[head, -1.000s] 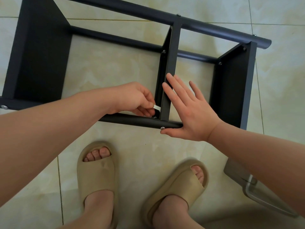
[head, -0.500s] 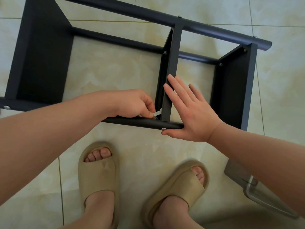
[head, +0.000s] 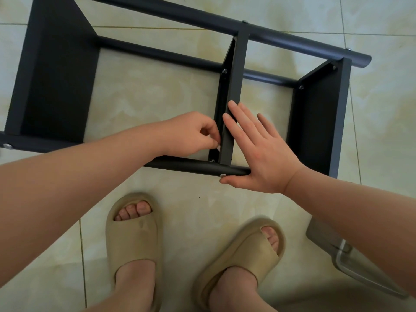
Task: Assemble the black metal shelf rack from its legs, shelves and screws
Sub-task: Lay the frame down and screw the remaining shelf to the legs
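The black metal shelf rack (head: 56, 82) lies on its side on the tiled floor. Its round legs run left to right and its three shelves stand on edge. My left hand (head: 191, 134) pinches a small pale tool (head: 217, 147) inside the corner where the middle shelf (head: 234, 97) meets the near leg (head: 180, 164). My right hand (head: 258, 149) lies flat with straight fingers against the middle shelf's right face. Its thumb runs under the near leg, just below a silver screw head (head: 222, 175).
My two feet in tan slippers (head: 135, 239) stand on the tiles just in front of the rack. A grey and clear object (head: 351, 262) lies on the floor at the lower right, partly behind my right forearm. More screw heads (head: 301, 87) show on the far leg joints.
My left hand has turned at the corner joint, its fingers shifting upward round the pale tool. My right hand stays flat against the middle shelf.
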Demonstrator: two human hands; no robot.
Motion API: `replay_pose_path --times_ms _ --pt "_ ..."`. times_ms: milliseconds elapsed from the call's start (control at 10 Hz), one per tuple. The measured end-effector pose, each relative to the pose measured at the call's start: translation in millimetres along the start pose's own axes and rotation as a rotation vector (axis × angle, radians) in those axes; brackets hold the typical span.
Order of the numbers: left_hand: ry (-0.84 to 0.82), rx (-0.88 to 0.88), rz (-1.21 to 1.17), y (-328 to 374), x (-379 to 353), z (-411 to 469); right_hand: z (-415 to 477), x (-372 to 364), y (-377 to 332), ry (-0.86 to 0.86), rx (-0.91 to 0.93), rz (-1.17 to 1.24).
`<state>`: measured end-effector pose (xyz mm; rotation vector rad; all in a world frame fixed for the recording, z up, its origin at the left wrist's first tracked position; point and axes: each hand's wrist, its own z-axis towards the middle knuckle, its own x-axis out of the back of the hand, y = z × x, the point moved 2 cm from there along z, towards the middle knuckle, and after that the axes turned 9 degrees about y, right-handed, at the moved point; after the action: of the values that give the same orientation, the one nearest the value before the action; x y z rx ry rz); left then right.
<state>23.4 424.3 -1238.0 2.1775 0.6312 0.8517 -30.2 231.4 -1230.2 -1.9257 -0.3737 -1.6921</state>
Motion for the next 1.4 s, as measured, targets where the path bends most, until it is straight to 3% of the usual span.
replay_pose_path --times_ms 100,200,500,1000,1200,1400 --pt "-0.069 0.225 -0.301 -2 -6 1 0 0 0 -0.003 -0.001 0.001" --pt "-0.07 0.298 -0.433 -6 -6 2 0 0 0 -0.002 -0.001 0.001" --pt "0.061 0.207 -0.405 -9 -5 9 0 0 0 -0.007 0.0 0.0" --pt "-0.026 0.241 -0.4 -11 -2 7 0 1 0 -0.016 -0.002 0.006" --pt "-0.013 0.176 -0.31 -9 -4 7 0 0 -1 -0.015 -0.001 0.005" --pt "-0.039 0.298 -0.534 -8 -5 4 0 1 0 -0.015 -0.003 0.005"
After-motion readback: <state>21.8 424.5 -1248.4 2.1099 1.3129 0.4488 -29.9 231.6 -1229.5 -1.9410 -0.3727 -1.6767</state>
